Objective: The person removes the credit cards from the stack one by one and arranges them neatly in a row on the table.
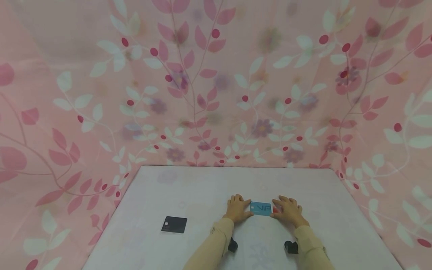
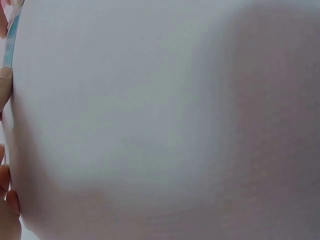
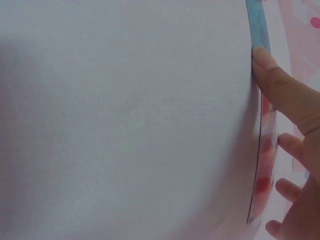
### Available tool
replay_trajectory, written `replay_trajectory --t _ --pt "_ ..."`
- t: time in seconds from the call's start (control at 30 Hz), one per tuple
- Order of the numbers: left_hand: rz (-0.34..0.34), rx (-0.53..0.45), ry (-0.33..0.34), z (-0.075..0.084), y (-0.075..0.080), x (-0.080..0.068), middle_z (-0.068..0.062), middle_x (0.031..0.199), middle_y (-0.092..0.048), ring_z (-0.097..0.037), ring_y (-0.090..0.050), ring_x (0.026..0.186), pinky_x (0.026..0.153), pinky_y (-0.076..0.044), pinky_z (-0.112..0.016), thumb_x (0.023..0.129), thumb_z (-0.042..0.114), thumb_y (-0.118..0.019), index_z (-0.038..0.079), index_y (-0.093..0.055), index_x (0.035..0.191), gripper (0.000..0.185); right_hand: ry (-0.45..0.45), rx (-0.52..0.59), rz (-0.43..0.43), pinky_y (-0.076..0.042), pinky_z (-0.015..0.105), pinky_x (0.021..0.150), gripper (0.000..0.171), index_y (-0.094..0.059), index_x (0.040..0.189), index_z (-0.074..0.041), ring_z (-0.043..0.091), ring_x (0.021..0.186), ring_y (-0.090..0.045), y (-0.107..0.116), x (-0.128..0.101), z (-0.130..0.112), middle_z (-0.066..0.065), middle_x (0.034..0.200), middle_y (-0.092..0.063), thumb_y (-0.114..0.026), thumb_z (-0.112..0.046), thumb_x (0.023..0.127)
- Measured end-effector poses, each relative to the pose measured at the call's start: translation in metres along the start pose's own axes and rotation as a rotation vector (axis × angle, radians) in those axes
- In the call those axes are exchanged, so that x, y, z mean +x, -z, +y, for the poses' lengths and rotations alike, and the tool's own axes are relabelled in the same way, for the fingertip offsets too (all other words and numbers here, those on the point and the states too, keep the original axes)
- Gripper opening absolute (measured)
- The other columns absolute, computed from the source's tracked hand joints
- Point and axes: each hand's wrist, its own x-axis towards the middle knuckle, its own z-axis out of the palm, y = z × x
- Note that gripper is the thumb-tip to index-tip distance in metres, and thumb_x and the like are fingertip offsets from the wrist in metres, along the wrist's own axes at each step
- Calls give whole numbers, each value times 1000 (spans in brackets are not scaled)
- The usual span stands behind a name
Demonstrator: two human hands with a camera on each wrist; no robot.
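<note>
A blue card (image 1: 260,208) with a small chip lies flat on the white table between the two hands. At its left end the left hand (image 1: 237,209) holds it, thumb at the near corner and index finger at the far one. The right hand (image 1: 289,210) grips the right end the same way. A red and white card (image 3: 264,185) extends under the right hand, mostly hidden by it in the head view. In the left wrist view only a sliver of the blue card (image 2: 10,45) shows beside the left thumb (image 2: 5,82).
A black card (image 1: 174,224) with a chip lies on the white table (image 1: 202,183) to the left of the hands. Black wrist-worn devices (image 1: 291,247) show by both sleeves. Pink flowered cloth (image 1: 216,93) hangs behind and at the sides.
</note>
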Motion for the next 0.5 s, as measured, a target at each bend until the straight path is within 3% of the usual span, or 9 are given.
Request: replay_trajectory --t 0.5 --pt "8 46 13 0 -5 1 1 93 -39 -14 -32 83 66 -26 -27 79 53 -67 29 -61 126 53 34 2 55 -23 74 86 53 -65 119 -12 58 122 -28 -6 -3 5 23 138 -44 -75 -40 75"
